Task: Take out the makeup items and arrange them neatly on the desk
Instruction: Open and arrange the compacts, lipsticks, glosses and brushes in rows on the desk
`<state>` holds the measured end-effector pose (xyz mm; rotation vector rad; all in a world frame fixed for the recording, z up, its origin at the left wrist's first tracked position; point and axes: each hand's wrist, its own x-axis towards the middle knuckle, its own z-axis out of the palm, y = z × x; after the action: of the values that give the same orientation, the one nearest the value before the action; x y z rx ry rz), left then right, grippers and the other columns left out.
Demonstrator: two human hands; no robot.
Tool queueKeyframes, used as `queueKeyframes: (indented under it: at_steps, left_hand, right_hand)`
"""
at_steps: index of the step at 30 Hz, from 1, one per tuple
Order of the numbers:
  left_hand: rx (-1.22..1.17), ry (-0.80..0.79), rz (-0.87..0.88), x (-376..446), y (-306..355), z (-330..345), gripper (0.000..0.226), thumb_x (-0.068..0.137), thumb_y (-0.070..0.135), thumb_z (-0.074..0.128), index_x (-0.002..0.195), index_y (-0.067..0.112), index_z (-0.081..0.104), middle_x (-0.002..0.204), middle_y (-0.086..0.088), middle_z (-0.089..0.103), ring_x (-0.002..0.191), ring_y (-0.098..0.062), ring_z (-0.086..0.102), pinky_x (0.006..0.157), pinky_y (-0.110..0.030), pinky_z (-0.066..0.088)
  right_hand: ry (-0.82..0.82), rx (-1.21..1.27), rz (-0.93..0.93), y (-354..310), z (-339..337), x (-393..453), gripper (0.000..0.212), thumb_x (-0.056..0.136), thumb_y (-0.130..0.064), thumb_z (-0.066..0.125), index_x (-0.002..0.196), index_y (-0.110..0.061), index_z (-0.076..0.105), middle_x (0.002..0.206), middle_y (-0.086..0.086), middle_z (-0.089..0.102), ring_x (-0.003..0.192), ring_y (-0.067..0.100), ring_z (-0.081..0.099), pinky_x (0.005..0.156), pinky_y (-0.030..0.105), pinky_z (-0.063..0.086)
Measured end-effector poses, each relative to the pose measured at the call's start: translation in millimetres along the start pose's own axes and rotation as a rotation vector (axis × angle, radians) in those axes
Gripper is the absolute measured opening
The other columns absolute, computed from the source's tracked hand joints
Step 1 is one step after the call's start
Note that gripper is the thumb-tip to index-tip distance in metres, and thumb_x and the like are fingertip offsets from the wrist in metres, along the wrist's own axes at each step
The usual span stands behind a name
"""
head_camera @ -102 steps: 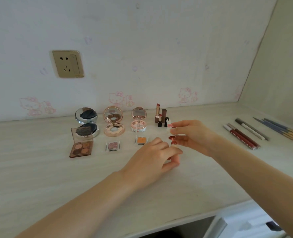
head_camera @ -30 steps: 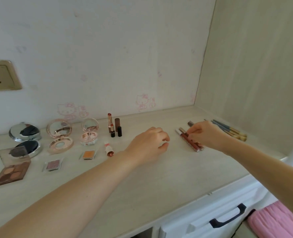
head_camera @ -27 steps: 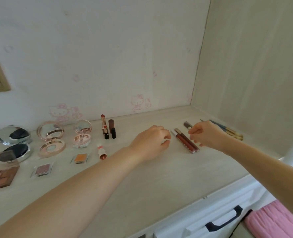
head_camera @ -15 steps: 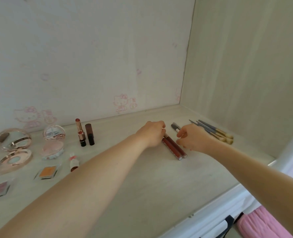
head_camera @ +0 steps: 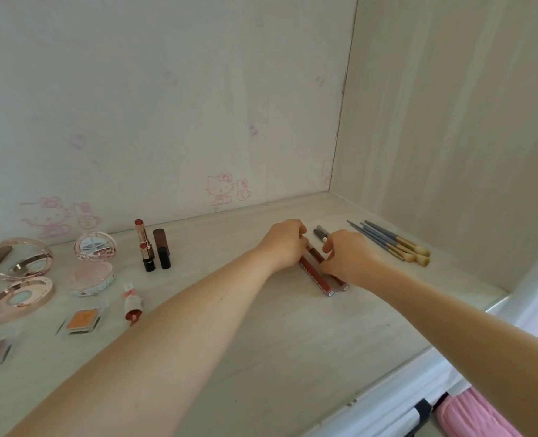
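Both hands have shifted right; left hand [head_camera: 288, 244] and right hand [head_camera: 344, 258] pinch the lip-gloss tubes [head_camera: 319, 275], aligning them; most items on the desk [head_camera: 261, 342] look arranged.

two lip gloss tubes [head_camera: 319, 277] are lying side by side on the desk [head_camera: 261, 342], w/ the left hand [head_camera: 285, 244] at their left and the right hand [head_camera: 344, 258] at their right. brushes [head_camera: 390, 242] are lying further right by the side wall; lipsticks [head_camera: 152, 247] are standing well left near the back wall, w/ compacts [head_camera: 92, 263] left of them.
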<state>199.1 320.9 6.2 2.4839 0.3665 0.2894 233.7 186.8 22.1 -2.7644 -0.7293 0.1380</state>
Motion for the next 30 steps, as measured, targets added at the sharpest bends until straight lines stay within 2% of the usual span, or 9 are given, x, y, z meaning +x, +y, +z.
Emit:
queueKeyframes:
  at_steps: [3, 5, 9, 13, 15, 17, 21, 24, 30]
  left_hand:
    - [-0.182, 0.139, -0.003, -4, 9, -8, 0.030, 0.094, 0.014, 0.054, 0.123, 0.011, 0.058, 0.124, -0.007, 0.060, 0.114, -0.022, 0.056, 0.092, -0.025, 0.041]
    - [-0.354, 0.217, -0.025, -8, 15, -17, 0.028, 0.089, 0.010, 0.061, 0.118, 0.010, 0.061, 0.117, -0.006, 0.064, 0.107, -0.021, 0.060, 0.092, -0.025, 0.046]
    - [-0.805, 0.282, -0.096, -26, 26, -39, 0.033, 0.079, -0.005, 0.069, 0.109, 0.004, 0.061, 0.103, -0.011, 0.062, 0.084, -0.023, 0.067, 0.078, -0.031, 0.059]
    - [-1.069, 0.300, -0.144, -49, 30, -60, 0.027, 0.079, -0.002, 0.071, 0.104, 0.004, 0.062, 0.101, -0.015, 0.067, 0.083, -0.021, 0.070, 0.075, -0.027, 0.060]
    - [-1.135, 0.289, -0.160, -62, 30, -69, 0.025, 0.080, 0.002, 0.073, 0.102, 0.003, 0.063, 0.098, -0.015, 0.069, 0.080, -0.020, 0.071, 0.074, -0.026, 0.059]
    - [-1.163, 0.278, -0.150, -77, 28, -78, 0.023, 0.081, 0.003, 0.073, 0.102, 0.000, 0.065, 0.094, -0.013, 0.070, 0.079, -0.020, 0.071, 0.074, -0.025, 0.059]
    - [-1.207, 0.265, -0.138, -108, 15, -95, 0.020, 0.081, 0.003, 0.072, 0.101, -0.002, 0.067, 0.094, -0.015, 0.070, 0.083, -0.022, 0.070, 0.076, -0.025, 0.059]
    - [-1.231, 0.262, -0.144, -133, 3, -108, 0.019, 0.081, 0.003, 0.072, 0.099, -0.002, 0.067, 0.094, -0.016, 0.071, 0.083, -0.022, 0.070, 0.073, -0.024, 0.058]
    - [-1.263, 0.305, -0.158, -183, -31, -132, 0.019, 0.081, 0.003, 0.072, 0.099, 0.000, 0.067, 0.091, -0.014, 0.071, 0.081, -0.022, 0.072, 0.069, -0.027, 0.058]
  right_hand:
    - [0.057, 0.094, -0.023, 1, -9, -6, 0.032, 0.084, -0.018, 0.065, 0.115, -0.012, 0.063, 0.099, 0.003, 0.065, 0.067, 0.012, 0.053, 0.047, 0.015, 0.036]
    - [0.113, 0.224, -0.052, 2, -16, -12, 0.024, 0.082, -0.015, 0.067, 0.106, -0.012, 0.068, 0.092, 0.002, 0.067, 0.065, 0.012, 0.056, 0.046, 0.014, 0.037]
    - [0.199, 0.436, -0.108, -7, -30, -28, 0.015, 0.082, -0.010, 0.067, 0.097, -0.014, 0.069, 0.090, 0.001, 0.070, 0.058, 0.014, 0.059, 0.045, 0.018, 0.042]
    - [0.243, 0.584, -0.137, -25, -38, -47, 0.014, 0.084, -0.010, 0.067, 0.097, -0.016, 0.068, 0.082, -0.002, 0.070, 0.049, 0.010, 0.061, 0.036, 0.012, 0.038]
    - [0.262, 0.668, -0.159, -36, -41, -59, 0.016, 0.084, -0.012, 0.068, 0.099, -0.016, 0.067, 0.084, -0.003, 0.071, 0.056, 0.011, 0.066, 0.042, 0.012, 0.044]
    - [0.264, 0.784, -0.170, -47, -41, -70, 0.019, 0.083, -0.013, 0.070, 0.100, -0.018, 0.064, 0.084, -0.003, 0.072, 0.062, 0.015, 0.070, 0.053, 0.023, 0.054]
    - [0.271, 0.914, -0.176, -68, -37, -90, 0.022, 0.079, -0.017, 0.075, 0.093, -0.021, 0.059, 0.073, -0.009, 0.074, 0.063, 0.013, 0.071, 0.056, 0.027, 0.056]
    - [0.249, 0.963, -0.192, -86, -30, -103, 0.019, 0.076, -0.017, 0.077, 0.087, -0.019, 0.062, 0.076, -0.002, 0.074, 0.070, 0.021, 0.072, 0.067, 0.037, 0.058]
    - [0.182, 1.015, -0.267, -128, -4, -136, 0.009, 0.078, -0.016, 0.075, 0.080, -0.013, 0.066, 0.068, 0.004, 0.072, 0.064, 0.026, 0.071, 0.064, 0.037, 0.058]
